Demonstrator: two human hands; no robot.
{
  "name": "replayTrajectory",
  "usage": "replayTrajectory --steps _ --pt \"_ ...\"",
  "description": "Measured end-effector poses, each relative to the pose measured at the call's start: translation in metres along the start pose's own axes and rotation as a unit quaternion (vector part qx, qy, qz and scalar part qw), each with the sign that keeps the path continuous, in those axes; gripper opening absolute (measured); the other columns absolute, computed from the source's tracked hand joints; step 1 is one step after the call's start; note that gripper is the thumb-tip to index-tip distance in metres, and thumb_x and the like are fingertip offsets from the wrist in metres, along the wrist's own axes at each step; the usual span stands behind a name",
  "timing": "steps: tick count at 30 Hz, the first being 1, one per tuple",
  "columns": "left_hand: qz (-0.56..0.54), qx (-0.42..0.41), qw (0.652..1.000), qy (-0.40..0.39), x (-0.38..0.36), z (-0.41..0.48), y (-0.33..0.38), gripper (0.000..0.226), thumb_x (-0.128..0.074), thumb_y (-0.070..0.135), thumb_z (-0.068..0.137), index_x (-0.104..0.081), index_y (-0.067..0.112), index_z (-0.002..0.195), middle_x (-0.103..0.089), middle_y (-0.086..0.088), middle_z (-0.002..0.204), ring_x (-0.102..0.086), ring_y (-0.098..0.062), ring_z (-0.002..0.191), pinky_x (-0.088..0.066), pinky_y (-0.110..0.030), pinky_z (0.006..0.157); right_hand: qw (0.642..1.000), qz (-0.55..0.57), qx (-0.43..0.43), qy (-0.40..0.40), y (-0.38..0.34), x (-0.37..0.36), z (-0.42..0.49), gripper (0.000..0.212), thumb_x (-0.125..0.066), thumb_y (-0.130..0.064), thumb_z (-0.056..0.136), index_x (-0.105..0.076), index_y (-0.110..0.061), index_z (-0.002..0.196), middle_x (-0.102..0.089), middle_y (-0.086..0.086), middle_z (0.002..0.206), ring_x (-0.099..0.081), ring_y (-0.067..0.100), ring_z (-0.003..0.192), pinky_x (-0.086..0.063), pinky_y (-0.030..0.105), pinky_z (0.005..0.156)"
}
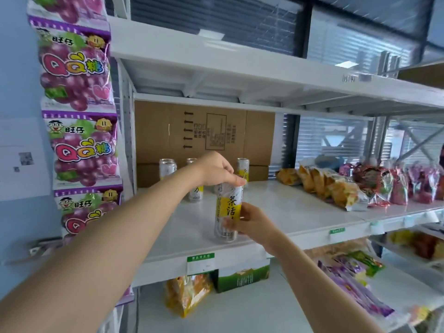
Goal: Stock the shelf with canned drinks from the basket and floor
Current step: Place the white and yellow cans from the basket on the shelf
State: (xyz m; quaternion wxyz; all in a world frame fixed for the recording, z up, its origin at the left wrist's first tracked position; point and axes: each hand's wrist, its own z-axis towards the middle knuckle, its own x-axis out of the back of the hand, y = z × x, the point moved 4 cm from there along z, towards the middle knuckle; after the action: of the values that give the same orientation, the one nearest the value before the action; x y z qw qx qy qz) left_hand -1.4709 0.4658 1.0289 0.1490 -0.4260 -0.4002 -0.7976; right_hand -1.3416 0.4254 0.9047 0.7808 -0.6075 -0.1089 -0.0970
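Note:
A tall silver and yellow drink can (227, 212) stands upright near the front edge of the white shelf (300, 212). My left hand (217, 171) holds it from above by its top rim. Around its lower side close the fingers of my right hand (249, 223). Behind it stand three more cans of the same kind: one at the back left (167, 167), one partly hidden by my left hand (195, 194), and one at the back right (243, 168). Neither the basket nor the floor is in view.
A flat cardboard box (204, 133) leans against the shelf's back. Snack bags (336, 186) lie in a row on the right of the shelf. Purple candy packs (79, 131) hang down the left post. Below are a yellow bag (186, 294) and a green carton (242, 278).

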Motion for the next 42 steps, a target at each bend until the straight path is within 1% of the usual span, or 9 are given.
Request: replayTrajectory --steps 4,10,16,20,23,26,30,35,42 --pt "0.011 0.018 1.000 0.012 -0.016 0.026 -0.006 0.058 -0.081 0.055 0.067 -0.074 0.011 0.104 -0.069 0.001 0.102 -0.063 -0.014 0.096 -0.050 -0.038 0.096 0.999 -0.040 -0.004 0.003 0.017 0.021 0.023 0.037 -0.078 -0.018 0.080 -0.062 -0.013 0.112 -0.073 0.001 0.101 -0.070 0.017 0.092 -0.056 0.021 0.072" --pt "0.039 0.010 0.999 0.032 -0.031 0.062 -0.006 0.040 -0.082 0.042 0.072 -0.074 0.022 0.105 -0.069 0.008 0.098 -0.061 -0.011 0.093 -0.050 -0.028 0.077 0.996 -0.083 0.005 0.004 0.038 0.044 0.065 0.038 -0.077 -0.017 0.081 -0.059 -0.009 0.114 -0.069 -0.002 0.099 -0.063 0.006 0.084 -0.049 0.010 0.061" --pt "0.102 0.028 0.994 0.017 -0.033 0.093 -0.017 0.049 -0.085 0.030 0.070 -0.072 0.019 0.116 -0.069 0.006 0.119 -0.062 -0.012 0.108 -0.049 -0.035 0.097 0.994 -0.105 0.027 0.009 0.055 0.056 0.104 0.029 -0.076 -0.017 0.082 -0.062 -0.015 0.107 -0.067 -0.008 0.093 -0.063 0.007 0.079 -0.048 0.012 0.065" --pt "0.162 0.031 0.986 0.014 -0.035 0.114 -0.024 0.043 -0.083 0.024 0.074 -0.072 0.015 0.114 -0.072 0.001 0.114 -0.064 -0.018 0.103 -0.049 -0.037 0.092 0.988 -0.150 0.024 0.003 0.063 0.058 0.135 0.031 -0.078 -0.024 0.078 -0.063 -0.017 0.105 -0.071 -0.004 0.097 -0.066 0.015 0.089 -0.054 0.036 0.085" --pt "0.195 0.034 0.980 0.028 -0.037 0.132 -0.035 0.042 -0.081 0.028 0.076 -0.072 0.011 0.113 -0.070 -0.004 0.113 -0.060 -0.017 0.091 -0.043 -0.028 0.073 0.987 -0.159 0.024 -0.002 0.066 0.058 0.157 0.038 -0.076 -0.030 0.072 -0.062 -0.021 0.107 -0.072 -0.003 0.098 -0.066 0.017 0.093 -0.053 0.044 0.090" --pt "0.210 0.052 0.975 0.045 -0.039 0.148 -0.046 0.040 -0.079 0.029 0.078 -0.072 0.008 0.110 -0.068 -0.005 0.104 -0.054 -0.020 0.084 -0.033 -0.024 0.064 0.984 -0.178 0.024 -0.016 0.071 0.059 0.180 0.038 -0.072 -0.031 0.070 -0.062 -0.022 0.106 -0.071 -0.002 0.098 -0.065 0.019 0.094 -0.052 0.045 0.091" --pt "0.232 0.088 0.968 0.044 -0.040 0.170 -0.060 0.037 -0.080 0.031 0.076 -0.070 0.001 0.094 -0.058 -0.006 0.085 -0.051 -0.022 0.081 -0.044 -0.034 0.075 0.982 -0.190 0.008 -0.022 0.077 0.060 0.206 0.029 -0.072 -0.026 0.078 -0.064 -0.020 0.105 -0.071 0.000 0.100 -0.065 0.020 0.095 -0.053 0.043 0.090" --pt "0.235 0.112 0.963 0.065 -0.041 0.187 -0.071 0.027 -0.081 0.029 0.075 -0.060 0.015 0.080 -0.047 0.001 0.084 -0.044 -0.018 0.079 -0.038 -0.032 0.073 0.970 -0.237 -0.021 -0.041 0.085 0.061 0.233 0.027 -0.071 -0.022 0.073 -0.067 -0.013 0.099 -0.072 0.005 0.096 -0.067 0.025 0.094 -0.056 0.042 0.085" --pt "0.234 0.130 0.960 0.088 -0.042 0.196 -0.079 0.048 -0.078 0.025 0.079 -0.067 0.011 0.123 -0.066 -0.011 0.123 -0.059 -0.030 0.113 -0.047 -0.038 0.097 0.966 -0.256 -0.008 0.028 0.095 0.060 0.241 0.029 -0.071 -0.035 0.081 -0.061 -0.018 0.103 -0.068 0.000 0.096 -0.062 0.022 0.089 -0.047 0.030 0.072"
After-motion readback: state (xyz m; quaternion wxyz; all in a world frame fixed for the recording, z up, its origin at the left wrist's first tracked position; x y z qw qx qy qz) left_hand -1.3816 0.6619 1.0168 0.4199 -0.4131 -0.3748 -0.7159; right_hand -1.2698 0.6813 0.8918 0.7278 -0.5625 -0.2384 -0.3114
